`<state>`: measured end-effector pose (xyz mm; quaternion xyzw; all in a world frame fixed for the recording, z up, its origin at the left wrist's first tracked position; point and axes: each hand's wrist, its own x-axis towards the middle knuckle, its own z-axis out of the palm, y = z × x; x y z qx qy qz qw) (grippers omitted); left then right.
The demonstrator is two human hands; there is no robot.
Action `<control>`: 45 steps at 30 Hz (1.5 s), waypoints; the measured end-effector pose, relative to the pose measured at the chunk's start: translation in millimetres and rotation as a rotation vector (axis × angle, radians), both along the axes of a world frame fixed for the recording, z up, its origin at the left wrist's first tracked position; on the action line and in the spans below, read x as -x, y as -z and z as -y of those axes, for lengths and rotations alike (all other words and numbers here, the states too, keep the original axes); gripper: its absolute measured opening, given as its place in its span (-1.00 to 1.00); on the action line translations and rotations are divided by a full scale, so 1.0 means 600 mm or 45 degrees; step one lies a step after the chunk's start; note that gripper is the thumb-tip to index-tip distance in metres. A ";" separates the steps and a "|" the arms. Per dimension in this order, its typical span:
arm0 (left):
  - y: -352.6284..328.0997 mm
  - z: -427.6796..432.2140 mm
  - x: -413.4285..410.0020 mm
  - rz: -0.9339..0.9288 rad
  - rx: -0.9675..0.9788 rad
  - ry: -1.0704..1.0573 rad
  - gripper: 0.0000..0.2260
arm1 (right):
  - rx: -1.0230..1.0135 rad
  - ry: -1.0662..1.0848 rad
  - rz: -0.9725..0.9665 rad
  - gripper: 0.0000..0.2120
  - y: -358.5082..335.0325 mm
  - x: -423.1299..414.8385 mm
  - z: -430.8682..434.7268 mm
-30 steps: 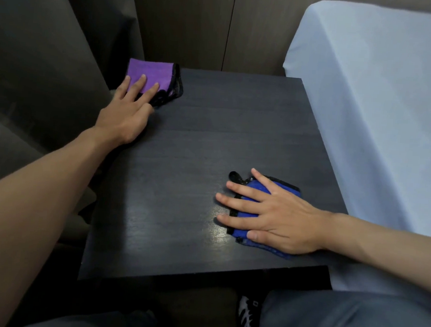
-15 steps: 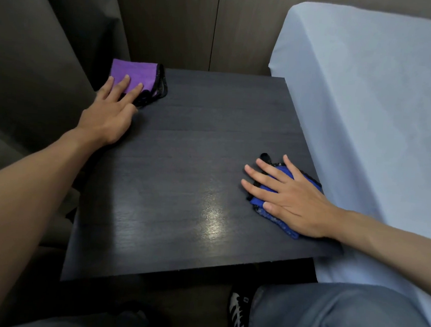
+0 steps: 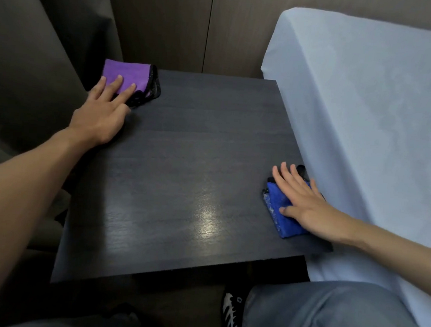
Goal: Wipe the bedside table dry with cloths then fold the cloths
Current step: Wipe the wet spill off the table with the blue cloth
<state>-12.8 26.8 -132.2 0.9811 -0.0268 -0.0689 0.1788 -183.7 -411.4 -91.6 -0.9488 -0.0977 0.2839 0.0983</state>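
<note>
The person sat at the bedside table (image 3: 184, 161) with both hands flat on folded cloths, and the step in hand looked like wiping the dark top dry. The left hand (image 3: 103, 114) lay spread, fingers long and slightly apart, its fingertips resting on the near edge of the purple cloth (image 3: 126, 78), which sat at the table's far left corner; the palm itself was on bare wood, so only the fingers bore on the fabric. The right hand (image 3: 301, 200) was spread too, pressing the blue cloth (image 3: 279, 213) down at the table's right edge, just beside the pale bed sheet (image 3: 365, 122), with the thumb laid across the cloth's near side. Neither hand pinched anything. A glossy patch near the table's front middle might have been moisture or only reflected light; that could not be told. To do this step well, the left hand would likely need to slide fully onto its cloth so the palm drove it, and both cloths should sweep in overlapping passes toward the table's centre, keeping flat pressure so the folds did not bunch or slip off the edge.
</note>
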 end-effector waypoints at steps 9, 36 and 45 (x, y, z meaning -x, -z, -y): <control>-0.004 0.004 0.003 -0.009 0.017 -0.021 -0.50 | 0.130 -0.752 0.438 -0.38 -0.008 -0.017 0.035; -0.008 0.007 0.006 -0.011 0.022 -0.044 -0.51 | 0.190 0.808 0.828 -0.42 0.078 0.134 -0.281; -0.007 0.008 0.005 -0.022 0.003 -0.041 -0.51 | -0.082 0.563 0.719 -0.38 0.092 0.134 -0.446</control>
